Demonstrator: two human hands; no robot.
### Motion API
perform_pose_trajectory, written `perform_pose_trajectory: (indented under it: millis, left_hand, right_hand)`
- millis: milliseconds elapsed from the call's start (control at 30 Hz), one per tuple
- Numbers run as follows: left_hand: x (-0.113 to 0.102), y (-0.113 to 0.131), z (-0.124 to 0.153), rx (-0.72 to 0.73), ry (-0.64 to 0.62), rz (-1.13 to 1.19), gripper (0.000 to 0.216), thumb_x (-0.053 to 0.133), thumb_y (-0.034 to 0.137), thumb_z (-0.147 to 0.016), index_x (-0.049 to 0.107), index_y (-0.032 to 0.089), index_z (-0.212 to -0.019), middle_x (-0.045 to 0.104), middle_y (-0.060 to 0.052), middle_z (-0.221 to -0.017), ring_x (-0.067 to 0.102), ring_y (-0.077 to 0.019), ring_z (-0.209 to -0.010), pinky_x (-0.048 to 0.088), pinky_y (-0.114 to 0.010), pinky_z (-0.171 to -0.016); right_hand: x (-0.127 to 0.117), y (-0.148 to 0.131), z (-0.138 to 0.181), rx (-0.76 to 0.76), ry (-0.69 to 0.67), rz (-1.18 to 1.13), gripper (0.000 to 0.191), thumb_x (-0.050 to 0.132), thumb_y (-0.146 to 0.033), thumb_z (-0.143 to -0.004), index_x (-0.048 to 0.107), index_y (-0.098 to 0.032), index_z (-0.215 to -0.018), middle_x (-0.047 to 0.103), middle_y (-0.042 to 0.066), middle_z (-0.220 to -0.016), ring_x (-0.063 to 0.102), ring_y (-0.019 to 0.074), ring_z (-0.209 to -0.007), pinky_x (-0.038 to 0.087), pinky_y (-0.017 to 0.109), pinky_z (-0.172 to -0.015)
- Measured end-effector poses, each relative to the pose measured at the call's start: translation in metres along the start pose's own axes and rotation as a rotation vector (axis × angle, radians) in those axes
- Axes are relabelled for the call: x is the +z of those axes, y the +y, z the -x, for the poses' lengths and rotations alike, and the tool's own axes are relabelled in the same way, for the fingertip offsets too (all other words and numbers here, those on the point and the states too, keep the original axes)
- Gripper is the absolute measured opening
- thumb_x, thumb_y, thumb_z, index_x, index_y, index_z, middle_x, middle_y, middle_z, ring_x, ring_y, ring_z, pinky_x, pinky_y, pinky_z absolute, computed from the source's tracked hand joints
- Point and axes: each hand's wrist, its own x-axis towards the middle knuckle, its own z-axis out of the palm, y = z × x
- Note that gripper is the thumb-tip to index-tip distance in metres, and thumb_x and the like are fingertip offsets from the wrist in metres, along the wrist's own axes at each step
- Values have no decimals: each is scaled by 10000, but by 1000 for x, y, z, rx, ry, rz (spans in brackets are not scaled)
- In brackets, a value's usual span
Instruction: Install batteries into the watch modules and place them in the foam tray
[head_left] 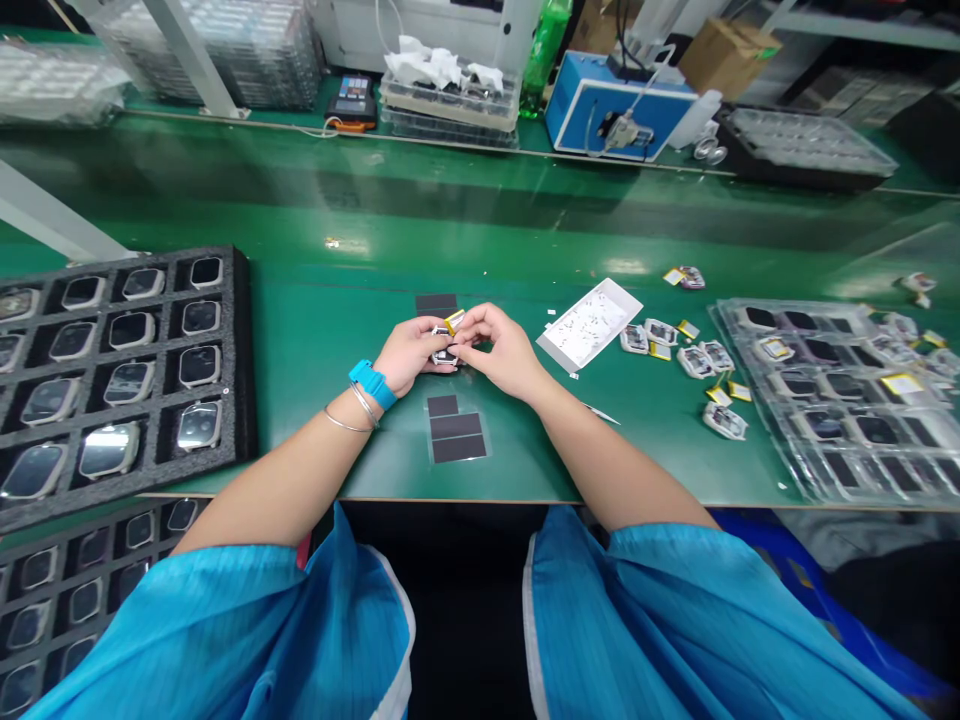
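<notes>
Head view: black foam tray (244, 350) near left hand (409, 355).

The left hand (409, 355) and the right hand (499, 350) make two, and together they hold one watch casing (444, 345) with one yellow tab (454, 321) on it. One blue wristband (373, 384) circles the left wrist. On the worktop (337, 470), four black strips (454, 425) lie near the hands: one toward the far edge, three toward the near edge. Toward the worktop's left end sit two black foam trays, the upper tray (244, 350) and the lower tray (45, 600), each with many glass-faced watch casings. Toward the right end lie one white card (589, 325), six loose casings (695, 362), roughly five small yellow pieces (739, 391), and one clear plastic tray (825, 400).
</notes>
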Motion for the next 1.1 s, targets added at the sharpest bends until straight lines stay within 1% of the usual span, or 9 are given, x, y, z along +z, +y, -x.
perform_pose_trajectory:
  millis: [200,333,400,467,533,600,800,1000,1100]
  left_hand:
    - [-1,-2,-1,9,11,32,99,634,45,-722,618,113,-792,653,0,-644,612,-90,-516,569,-206,-491]
    - [-1,-1,1,24,46,72,112,635,61,-723,617,117,-818,672,-8,-678,628,-94,-528,573,-210,-500]
    - [-1,0,1,28,44,73,124,643,73,-717,621,119,-831,685,-18,-711,651,-107,-555,572,-211,-504]
    - [-1,1,2,20,29,59,151,649,85,-712,629,121,-858,682,-16,-709,669,-126,-569,570,-218,-502]
    - [-2,2,3,5,-1,42,183,654,103,-716,637,124,-897,685,-21,-716,686,-148,-581,568,-227,-502]
    - [-3,3,3,-7,-40,42,210,649,116,-721,643,126,-931,701,-37,-756,708,-170,-620,573,-239,-521]
    - [-6,3,3,-23,-179,129,377,641,34,-654,646,144,-1015,722,-33,-857,742,-181,-767,611,-266,-678]
    - [-4,-3,1,-41,-103,70,213,665,84,-706,637,142,-909,681,-7,-697,697,-141,-618,562,-210,-551]
    - [-4,0,1,-90,-106,133,188,584,68,-739,663,140,-894,692,-24,-720,675,-132,-614,586,-260,-614]
  right_hand:
    - [5,-4,5,-92,1,280,133,637,-187,-800,528,-228,-863,678,-3,-853,632,163,-775,508,339,-792]
    - [7,-6,4,-155,131,564,145,690,-178,-771,579,-224,-851,661,62,-950,590,263,-1011,463,443,-924]
    - [5,-3,2,-119,211,512,281,764,-224,-718,607,-217,-951,644,92,-1086,573,283,-1079,467,454,-936]
    - [2,2,-2,-18,206,310,357,780,-295,-716,616,-207,-1021,653,87,-1100,615,255,-1014,505,418,-882]
    - [-1,7,-5,78,147,99,268,717,-365,-785,636,-201,-982,691,55,-983,656,211,-880,530,373,-809]
    - [-2,10,-7,101,140,18,200,654,-396,-839,655,-205,-899,705,25,-879,664,185,-793,535,350,-779]
    - [-2,3,-3,-111,302,260,103,666,-318,-846,704,-226,-821,732,19,-897,666,193,-890,516,357,-875]
    - [5,-4,2,-163,288,357,97,667,-298,-847,745,-244,-865,766,24,-879,688,211,-863,525,381,-859]
    - [6,-6,5,-227,254,475,129,636,-304,-860,758,-263,-869,772,20,-843,693,222,-815,504,440,-914]
